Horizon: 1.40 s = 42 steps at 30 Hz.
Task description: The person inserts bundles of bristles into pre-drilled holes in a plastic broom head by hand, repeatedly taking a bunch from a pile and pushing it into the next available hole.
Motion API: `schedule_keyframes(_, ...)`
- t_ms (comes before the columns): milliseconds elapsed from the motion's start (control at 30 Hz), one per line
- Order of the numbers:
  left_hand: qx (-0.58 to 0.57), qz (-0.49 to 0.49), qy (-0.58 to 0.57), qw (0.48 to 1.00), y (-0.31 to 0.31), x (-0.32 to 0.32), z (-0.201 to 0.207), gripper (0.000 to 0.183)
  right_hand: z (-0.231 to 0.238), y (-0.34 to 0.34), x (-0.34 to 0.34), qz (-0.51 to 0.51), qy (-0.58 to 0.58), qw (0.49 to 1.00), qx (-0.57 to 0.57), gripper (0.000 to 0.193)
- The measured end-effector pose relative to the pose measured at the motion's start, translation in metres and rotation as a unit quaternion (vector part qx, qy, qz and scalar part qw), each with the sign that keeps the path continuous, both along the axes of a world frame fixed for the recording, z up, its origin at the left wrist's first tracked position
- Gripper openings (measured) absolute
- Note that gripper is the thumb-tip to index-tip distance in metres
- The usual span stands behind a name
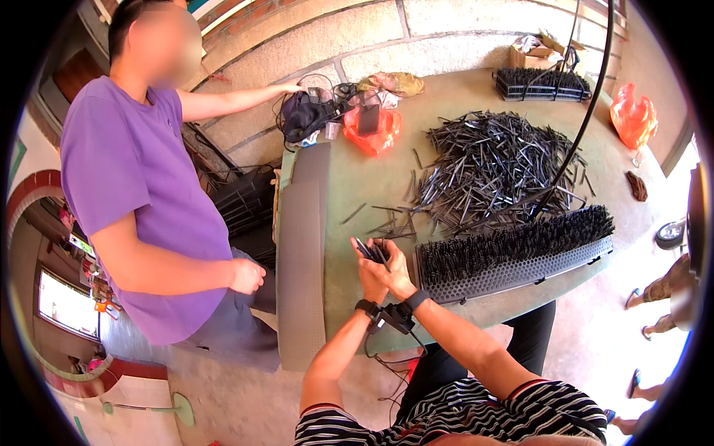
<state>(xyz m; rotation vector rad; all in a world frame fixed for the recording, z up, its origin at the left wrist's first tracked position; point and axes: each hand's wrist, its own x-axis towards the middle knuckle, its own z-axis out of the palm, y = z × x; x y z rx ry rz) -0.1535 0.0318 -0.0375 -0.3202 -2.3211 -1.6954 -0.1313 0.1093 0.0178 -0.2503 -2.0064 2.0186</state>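
Right now the left hand (371, 280) and right hand (399, 270) meet, both closed around a small bunch of black strips (378, 254) above the near part of the green surface (379, 178). Just to their right sits a long perforated tray (513, 273), packed with upright black bristles; behind it sprawls a big loose pile (491, 167) of strips. Farther back, a red plastic bag (363, 140), and at left, a person in purple (149, 201), one arm stretched toward a black bag (305, 117).

Both hands (393, 273) hold black strips (378, 253) over the surface (346, 182), inboard of its near edge; a perforated black tray (513, 272) lies along that edge.
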Motion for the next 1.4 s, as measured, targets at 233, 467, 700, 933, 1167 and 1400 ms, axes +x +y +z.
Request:
schedule_keyframes(233,0.05,-0.106,-0.02,0.993,0.001,-0.001,0.035,0.107,-0.011,0.003,-0.004,0.007,-0.01,1.0,-0.011,0.074)
schedule_keyframes(467,0.042,-0.08,0.013,0.996,0.005,0.002,0.022,0.105,-0.008,0.009,-0.005,0.0,-0.047,0.998,-0.053,0.06)
schedule_keyframes(700,0.049,-0.052,0.001,0.997,0.008,0.005,0.017,0.096,0.001,-0.003,0.007,0.029,-0.036,0.986,0.162,0.051)
schedule_keyframes(933,0.106,-0.048,-0.043,0.992,0.016,0.0,0.01,0.088,0.034,0.005,0.014,-0.059,0.019,0.91,0.409,0.044)
schedule_keyframes(1167,0.057,-0.024,-0.037,0.997,-0.004,-0.018,-0.035,0.084,0.05,0.022,0.008,0.183,0.057,0.882,0.431,0.03)
schedule_keyframes(1400,-0.03,0.062,-0.008,0.998,0.023,0.008,0.031,0.091,0.044,0.046,-0.024,0.04,-0.134,0.95,-0.279,0.02)
